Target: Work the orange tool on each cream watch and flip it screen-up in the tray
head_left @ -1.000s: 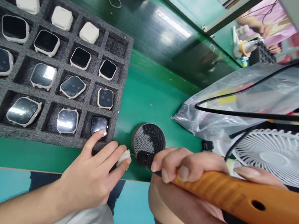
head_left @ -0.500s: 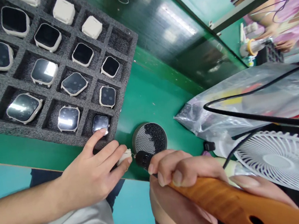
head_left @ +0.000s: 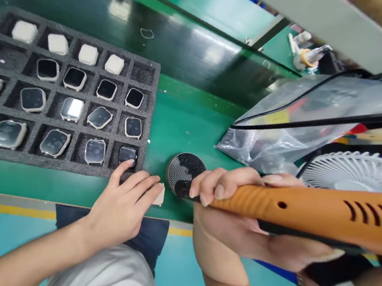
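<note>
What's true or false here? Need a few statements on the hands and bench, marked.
The left hand holds a small white piece: true.
The foam tray holds only white pieces: false, most cells hold dark-screened smartwatch bodies.
The right hand grips an orange-handled tool: true.
The fan sits left of the tray: false, it is at the far right, beyond the right hand.

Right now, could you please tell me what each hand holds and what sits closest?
Left hand pinching white watch casing. Right hand gripping orange-handled tool. Round perforated pad alongside.
</note>
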A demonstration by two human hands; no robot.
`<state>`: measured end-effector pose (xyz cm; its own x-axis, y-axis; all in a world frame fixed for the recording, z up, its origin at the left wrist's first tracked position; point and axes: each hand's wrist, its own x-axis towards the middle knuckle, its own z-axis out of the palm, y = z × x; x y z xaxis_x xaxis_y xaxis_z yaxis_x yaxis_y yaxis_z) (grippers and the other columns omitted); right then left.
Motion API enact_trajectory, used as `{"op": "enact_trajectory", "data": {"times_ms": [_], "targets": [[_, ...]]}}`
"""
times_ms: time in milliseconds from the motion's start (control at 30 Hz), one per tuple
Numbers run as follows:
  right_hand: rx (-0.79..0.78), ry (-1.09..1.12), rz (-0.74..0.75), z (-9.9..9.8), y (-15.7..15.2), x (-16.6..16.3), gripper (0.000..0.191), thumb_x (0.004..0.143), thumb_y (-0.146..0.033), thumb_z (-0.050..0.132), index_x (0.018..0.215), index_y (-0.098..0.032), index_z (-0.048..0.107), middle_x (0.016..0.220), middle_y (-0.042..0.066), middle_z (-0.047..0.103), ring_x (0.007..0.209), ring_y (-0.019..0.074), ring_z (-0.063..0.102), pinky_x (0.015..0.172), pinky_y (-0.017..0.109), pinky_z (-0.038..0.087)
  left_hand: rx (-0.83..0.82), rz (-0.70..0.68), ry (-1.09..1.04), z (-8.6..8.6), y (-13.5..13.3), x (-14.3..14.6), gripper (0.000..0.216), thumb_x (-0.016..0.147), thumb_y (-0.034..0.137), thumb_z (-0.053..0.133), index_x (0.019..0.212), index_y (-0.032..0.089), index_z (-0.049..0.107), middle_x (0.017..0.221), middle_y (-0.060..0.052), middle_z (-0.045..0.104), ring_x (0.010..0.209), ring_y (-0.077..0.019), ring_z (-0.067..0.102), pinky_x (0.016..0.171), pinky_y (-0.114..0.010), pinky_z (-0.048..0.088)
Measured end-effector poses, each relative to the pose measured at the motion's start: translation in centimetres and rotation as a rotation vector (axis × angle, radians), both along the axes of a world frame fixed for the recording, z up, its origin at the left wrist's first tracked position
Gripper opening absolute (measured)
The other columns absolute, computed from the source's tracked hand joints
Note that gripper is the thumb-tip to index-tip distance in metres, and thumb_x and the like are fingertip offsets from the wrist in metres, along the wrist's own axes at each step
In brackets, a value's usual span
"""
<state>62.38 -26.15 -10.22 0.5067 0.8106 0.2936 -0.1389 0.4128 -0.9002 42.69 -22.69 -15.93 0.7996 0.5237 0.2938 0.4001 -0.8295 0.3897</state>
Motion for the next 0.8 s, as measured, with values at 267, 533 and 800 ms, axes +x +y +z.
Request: {"op": "enact_trajectory", "data": {"times_ms": [267,533,800], "targets": [[0.176,0.012,0.093,-1.0,0.6,1.1,0.055,0.088,-0.079,0.064,0.118,-0.033,0.072,0.08,-0.004,0.067,0.058,0.016,0.058,0.049,0.036,0.054,0.084,0.053,0.112,1.7,-0.4,1.7,0.043,0.102,0.016,0.058,0.146,0.013,0.061,0.115,-0.012,0.075,0.118,-0.0289,0.066,0.128,-0.074,0.026],[0.231,0.063,0.024,-2.4,1.0,1.4,0.054,0.089,-0.078,0.062,0.116,-0.032,0.074,0.079,-0.003,0.068,0.057,0.0167,0.055,0.045,0.036,0.051,0.169,0.084,-0.06,4.7,4.0,-2.0,0.032,0.1,0.008,0.053,0.122,0.02,0.073,0.112,-0.008,0.072,0.102,-0.017,0.066,0.09,-0.03,0.059],[0.146,0.073,-0.053,-2.9,0.5,1.5,0.059,0.082,-0.084,0.066,0.108,-0.032,0.071,0.075,-0.002,0.064,0.057,0.0186,0.054,0.047,0.039,0.051,0.23,0.672,0.088,6.8,21.9,-13.5,0.025,0.109,0.033,0.06,0.123,0.017,0.073,0.127,-0.012,0.071,0.119,-0.0253,0.069,0.11,-0.051,0.057]]}}
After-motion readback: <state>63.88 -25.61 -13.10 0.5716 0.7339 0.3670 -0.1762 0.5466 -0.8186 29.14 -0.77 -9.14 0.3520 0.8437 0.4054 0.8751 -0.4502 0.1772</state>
